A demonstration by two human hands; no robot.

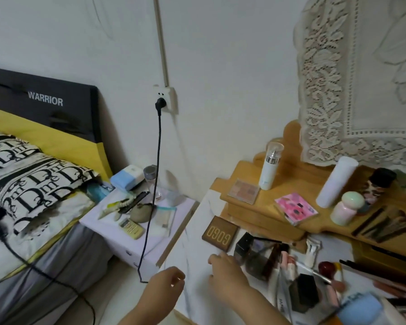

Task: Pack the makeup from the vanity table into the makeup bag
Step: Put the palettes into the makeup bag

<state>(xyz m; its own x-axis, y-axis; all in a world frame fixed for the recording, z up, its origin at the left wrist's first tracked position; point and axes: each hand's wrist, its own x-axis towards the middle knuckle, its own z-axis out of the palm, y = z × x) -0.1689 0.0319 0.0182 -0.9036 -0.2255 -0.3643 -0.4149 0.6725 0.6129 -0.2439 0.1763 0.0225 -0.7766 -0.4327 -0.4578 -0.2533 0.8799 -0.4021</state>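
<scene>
- Three flat palettes: a beige eyeshadow palette [243, 191] and a pink palette [296, 208] on the raised wooden shelf [263, 213], and a brown GOGO palette [220, 233] on the white worktop [197, 266] below
- Two tall white bottles on the shelf: a pump bottle [270, 165] and a capped cylinder [336, 181]; one small pale round-capped bottle [347, 207] beside them
- Left hand [168, 281] hovers just off the worktop's edge, fingers loosely curled, holding nothing
- Right hand [227, 269] reaches over the worktop, fingers bent, next to a dark square jar [243, 245]; whether it touches is unclear
- Clear makeup bag [284, 299], blurred, holds a black box [304, 293], pink tubes, a brush [314, 272]
- Blue item [359, 308] at bottom right
</scene>
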